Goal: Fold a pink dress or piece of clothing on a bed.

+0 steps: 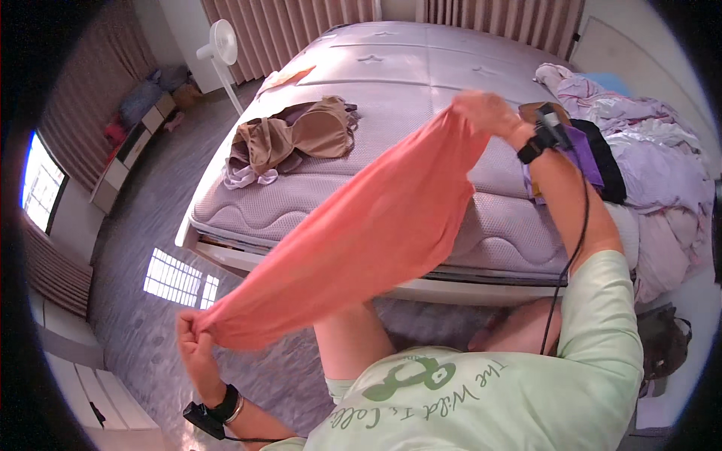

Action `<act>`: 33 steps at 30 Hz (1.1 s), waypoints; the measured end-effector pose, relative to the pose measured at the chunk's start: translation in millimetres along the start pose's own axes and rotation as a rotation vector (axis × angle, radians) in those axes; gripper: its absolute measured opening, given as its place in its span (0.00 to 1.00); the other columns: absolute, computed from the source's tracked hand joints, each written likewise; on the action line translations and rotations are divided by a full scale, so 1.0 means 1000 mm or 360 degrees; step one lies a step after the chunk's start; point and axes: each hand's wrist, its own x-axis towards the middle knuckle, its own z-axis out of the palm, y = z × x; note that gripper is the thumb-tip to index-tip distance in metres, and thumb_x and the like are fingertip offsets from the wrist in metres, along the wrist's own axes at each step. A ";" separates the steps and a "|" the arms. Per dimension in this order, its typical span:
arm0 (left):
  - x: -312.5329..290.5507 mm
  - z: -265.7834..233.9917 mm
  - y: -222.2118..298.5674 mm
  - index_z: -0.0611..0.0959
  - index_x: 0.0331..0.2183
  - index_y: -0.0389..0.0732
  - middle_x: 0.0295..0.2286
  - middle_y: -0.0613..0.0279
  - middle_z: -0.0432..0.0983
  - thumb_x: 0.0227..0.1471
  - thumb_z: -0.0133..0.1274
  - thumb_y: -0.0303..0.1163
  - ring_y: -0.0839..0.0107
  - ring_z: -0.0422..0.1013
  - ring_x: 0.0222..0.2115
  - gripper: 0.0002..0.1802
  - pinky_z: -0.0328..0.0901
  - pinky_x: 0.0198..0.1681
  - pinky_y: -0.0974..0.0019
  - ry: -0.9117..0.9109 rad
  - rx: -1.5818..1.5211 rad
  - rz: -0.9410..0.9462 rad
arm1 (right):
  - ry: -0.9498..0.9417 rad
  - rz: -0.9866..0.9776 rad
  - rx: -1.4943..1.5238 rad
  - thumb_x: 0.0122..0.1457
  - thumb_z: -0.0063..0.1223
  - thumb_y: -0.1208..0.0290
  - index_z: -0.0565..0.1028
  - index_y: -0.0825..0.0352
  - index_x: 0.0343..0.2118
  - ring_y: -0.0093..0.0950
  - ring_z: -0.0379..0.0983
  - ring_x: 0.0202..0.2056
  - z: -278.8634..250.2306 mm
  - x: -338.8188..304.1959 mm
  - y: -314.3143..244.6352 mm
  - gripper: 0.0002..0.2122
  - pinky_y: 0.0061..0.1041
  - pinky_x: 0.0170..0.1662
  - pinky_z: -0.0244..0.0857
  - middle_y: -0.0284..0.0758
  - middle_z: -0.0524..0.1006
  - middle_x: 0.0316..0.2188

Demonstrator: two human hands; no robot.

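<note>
A coral-coloured cloth garment [353, 240] is stretched slantwise between my two hands, in front of the bed. My left hand [197, 342], low at the left, grips one end of it over the floor. Higher up at the right, my right hand [489, 116] is closed around the other end above the mattress. The garment hangs in a wide band and its exact kind cannot be made out. Both wrists carry black straps with small devices and cables.
Brown bras [293, 139] lie heaped on the left of the mattress [421, 83]. Folded dark and purple clothes [594, 154] and a rumpled pale blanket [654, 150] lie at the right. A white fan [222, 45] stands beyond the bed's left side. A low cabinet [128, 154] runs along the left wall.
</note>
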 end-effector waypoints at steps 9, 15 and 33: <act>0.012 0.033 -0.010 0.70 0.36 0.38 0.35 0.64 0.69 0.48 0.41 0.15 0.77 0.64 0.37 0.12 0.58 0.45 0.73 -0.0131 -0.0026 0.0078 | 0.0308 0.0559 0.0182 0.59 0.50 0.65 0.73 0.68 0.31 0.45 0.71 0.31 -0.106 -0.058 0.000 0.10 0.36 0.34 0.65 0.43 0.72 0.28; 0.008 0.039 -0.010 0.70 0.35 0.38 0.33 0.66 0.67 0.48 0.42 0.16 0.79 0.63 0.35 0.11 0.57 0.44 0.76 -0.0108 -0.0212 -0.0024 | 0.0440 0.0752 0.0061 0.59 0.51 0.61 0.72 0.69 0.24 0.43 0.72 0.28 -0.153 -0.078 -0.004 0.14 0.36 0.32 0.65 0.43 0.71 0.22; -0.011 0.063 -0.061 0.73 0.33 0.36 0.28 0.70 0.67 0.49 0.48 0.20 0.82 0.63 0.29 0.06 0.60 0.33 0.78 -0.0290 0.0088 -0.0443 | 0.0088 0.0972 0.0819 0.53 0.53 0.63 0.75 0.67 0.35 0.41 0.71 0.43 0.029 -0.135 -0.065 0.12 0.35 0.47 0.66 0.44 0.73 0.39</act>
